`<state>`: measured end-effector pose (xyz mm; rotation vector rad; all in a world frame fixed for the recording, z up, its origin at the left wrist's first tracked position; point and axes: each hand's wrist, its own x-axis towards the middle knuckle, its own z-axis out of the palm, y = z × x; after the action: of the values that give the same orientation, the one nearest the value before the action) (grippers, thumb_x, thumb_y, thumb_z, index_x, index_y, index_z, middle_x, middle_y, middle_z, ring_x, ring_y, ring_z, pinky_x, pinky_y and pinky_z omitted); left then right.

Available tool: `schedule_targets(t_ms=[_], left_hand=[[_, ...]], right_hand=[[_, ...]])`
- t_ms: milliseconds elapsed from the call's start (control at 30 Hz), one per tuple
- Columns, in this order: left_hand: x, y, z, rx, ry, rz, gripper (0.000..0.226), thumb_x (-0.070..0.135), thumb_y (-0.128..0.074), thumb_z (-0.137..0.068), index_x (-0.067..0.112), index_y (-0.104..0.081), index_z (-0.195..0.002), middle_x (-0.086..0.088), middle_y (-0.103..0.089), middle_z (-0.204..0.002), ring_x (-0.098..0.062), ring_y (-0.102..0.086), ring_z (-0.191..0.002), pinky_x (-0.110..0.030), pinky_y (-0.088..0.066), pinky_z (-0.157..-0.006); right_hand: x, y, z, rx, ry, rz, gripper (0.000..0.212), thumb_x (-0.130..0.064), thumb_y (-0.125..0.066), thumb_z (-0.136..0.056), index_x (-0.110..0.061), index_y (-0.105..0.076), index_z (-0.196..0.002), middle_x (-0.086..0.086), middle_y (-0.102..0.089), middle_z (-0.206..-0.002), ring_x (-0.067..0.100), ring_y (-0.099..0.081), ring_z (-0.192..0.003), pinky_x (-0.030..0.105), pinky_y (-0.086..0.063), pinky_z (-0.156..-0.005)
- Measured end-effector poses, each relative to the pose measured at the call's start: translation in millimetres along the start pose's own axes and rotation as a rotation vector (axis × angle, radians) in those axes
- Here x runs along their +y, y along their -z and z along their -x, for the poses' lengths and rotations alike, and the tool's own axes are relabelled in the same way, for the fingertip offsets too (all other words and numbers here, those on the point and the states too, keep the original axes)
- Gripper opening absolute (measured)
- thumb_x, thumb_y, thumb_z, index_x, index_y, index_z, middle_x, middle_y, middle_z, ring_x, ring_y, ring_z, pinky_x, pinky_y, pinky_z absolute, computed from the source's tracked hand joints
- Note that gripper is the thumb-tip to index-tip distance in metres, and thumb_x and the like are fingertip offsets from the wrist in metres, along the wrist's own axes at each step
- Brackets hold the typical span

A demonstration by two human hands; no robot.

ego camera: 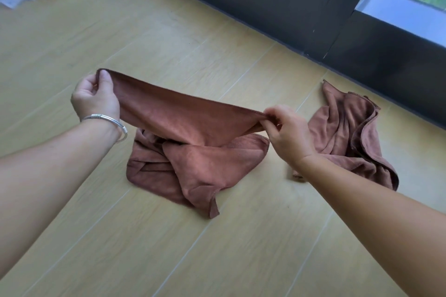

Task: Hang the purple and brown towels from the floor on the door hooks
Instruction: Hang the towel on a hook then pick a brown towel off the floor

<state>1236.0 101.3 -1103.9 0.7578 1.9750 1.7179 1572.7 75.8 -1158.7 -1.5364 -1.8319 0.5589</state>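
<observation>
Clearly the brown towel (193, 142) is soft and light: it droops between the two hands and the rest of it lies bunched in loose folds on the wooden floor (169, 36), with nothing stiff in it. My judgement is that it will sag and slide rather than keep any shape, so a grip at the hem or corners serves best, which is where it is held now. The left hand (95, 96) pinches one corner between thumb and curled fingers, up at about ten o'clock from the heap. The right hand (287, 132) pinches the same top edge with its fingertips, at about three o'clock from the heap. Between them the raised hem runs as the towel's long axis, slanting from ten o'clock down toward three o'clock, slightly slack in the middle. The lower part is twisted under and still touches the floor, one tail pointing toward six o'clock.

A second brown towel (350, 137) lies crumpled on the floor at three o'clock, just beyond the right hand, near the dark door frame (337, 7). No purple towel and no hooks are in view. A bracelet (108, 120) sits on the left wrist.
</observation>
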Motion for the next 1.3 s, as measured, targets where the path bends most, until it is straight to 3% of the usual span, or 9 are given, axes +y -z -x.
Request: schedule_targets(t_ms=[200, 333, 467, 600, 700, 833, 1000, 1133, 1300], left_hand=[[19, 19, -13, -0.112, 0.058, -0.038, 0.009, 0.033, -0.062, -0.089, 0.026, -0.064, -0.084, 0.011, -0.058, -0.075, -0.001, -0.053, -0.068, -0.027, -0.049, -0.078], [66, 45, -14, -0.129, 0.094, -0.086, 0.008, 0.032, -0.062, -0.090, 0.025, -0.066, -0.093, 0.015, -0.061, -0.078, 0.005, -0.057, -0.066, -0.025, -0.052, -0.081], [137, 78, -7, -0.104, 0.131, -0.088, 0.009, 0.028, -0.061, -0.091, 0.023, -0.065, -0.097, 0.014, -0.061, -0.075, 0.010, -0.057, -0.058, -0.016, -0.051, -0.071], [226, 118, -10, -0.081, 0.184, -0.071, 0.006, 0.026, -0.061, -0.092, 0.022, -0.065, -0.093, 0.013, -0.062, -0.077, 0.004, -0.058, -0.066, -0.026, -0.051, -0.084], [291, 144, -17, -0.078, 0.216, -0.064, 0.012, 0.027, -0.061, -0.092, 0.027, -0.064, -0.080, 0.014, -0.063, -0.076, 0.000, -0.058, -0.068, -0.030, -0.051, -0.087], [369, 173, -30, -0.051, 0.246, -0.027, 0.012, 0.027, -0.062, -0.091, 0.028, -0.065, -0.080, 0.013, -0.063, -0.077, -0.001, -0.059, -0.070, -0.032, -0.051, -0.091], [447, 202, -56, -0.018, 0.229, 0.013, 0.012, 0.027, -0.062, -0.091, 0.028, -0.064, -0.080, 0.012, -0.064, -0.077, 0.000, -0.060, -0.071, -0.030, -0.052, -0.091], [497, 224, -81, 0.011, 0.173, 0.028, 0.006, 0.029, -0.062, -0.091, 0.026, -0.065, -0.087, 0.014, -0.064, -0.078, 0.003, -0.060, -0.070, -0.024, -0.052, -0.087], [536, 259, -95, 0.043, 0.101, 0.004, 0.009, 0.032, -0.061, -0.090, 0.028, -0.065, -0.084, 0.017, -0.063, -0.073, 0.005, -0.059, -0.065, -0.016, -0.050, -0.076]], right_hand=[[-17, 20, -18, 0.034, -0.026, -0.011, 0.004, -0.021, -0.072, -0.081, -0.025, -0.071, -0.082, -0.013, -0.061, -0.074, 0.008, -0.056, -0.060, 0.026, -0.047, -0.062], [-66, 45, -37, -0.043, -0.179, -0.198, 0.011, -0.013, -0.065, -0.087, -0.023, -0.070, -0.085, -0.002, -0.067, -0.078, 0.013, -0.066, -0.059, 0.030, -0.056, -0.058], [-139, 97, -56, -0.016, -0.190, -0.144, 0.009, -0.018, -0.063, -0.088, -0.024, -0.070, -0.086, -0.013, -0.064, -0.071, 0.011, -0.063, -0.068, 0.028, -0.053, -0.072], [-224, 169, -81, -0.029, -0.163, -0.080, 0.009, -0.021, -0.064, -0.089, -0.018, -0.073, -0.091, -0.010, -0.068, -0.082, 0.008, -0.062, -0.079, 0.028, -0.051, -0.081], [-286, 218, -106, -0.035, -0.150, -0.066, 0.010, -0.022, -0.065, -0.088, -0.021, -0.073, -0.093, -0.007, -0.069, -0.089, 0.009, -0.062, -0.085, 0.026, -0.050, -0.082], [-364, 264, -141, -0.035, -0.116, -0.066, 0.008, -0.021, -0.065, -0.087, -0.024, -0.072, -0.090, -0.009, -0.066, -0.088, 0.011, -0.061, -0.086, 0.026, -0.048, -0.083], [-445, 298, -179, -0.018, -0.075, -0.070, 0.010, -0.023, -0.064, -0.087, -0.031, -0.070, -0.088, -0.009, -0.066, -0.090, 0.007, -0.060, -0.088, 0.016, -0.041, -0.080], [-498, 313, -198, -0.008, -0.041, -0.086, 0.013, -0.023, -0.063, -0.087, -0.036, -0.064, -0.083, -0.007, -0.064, -0.089, 0.013, -0.060, -0.085, 0.026, -0.046, -0.081], [-549, 323, -197, 0.015, 0.008, -0.107, 0.014, -0.021, -0.062, -0.088, -0.034, -0.063, -0.084, -0.004, -0.063, -0.091, 0.015, -0.060, -0.086, 0.026, -0.045, -0.080]])
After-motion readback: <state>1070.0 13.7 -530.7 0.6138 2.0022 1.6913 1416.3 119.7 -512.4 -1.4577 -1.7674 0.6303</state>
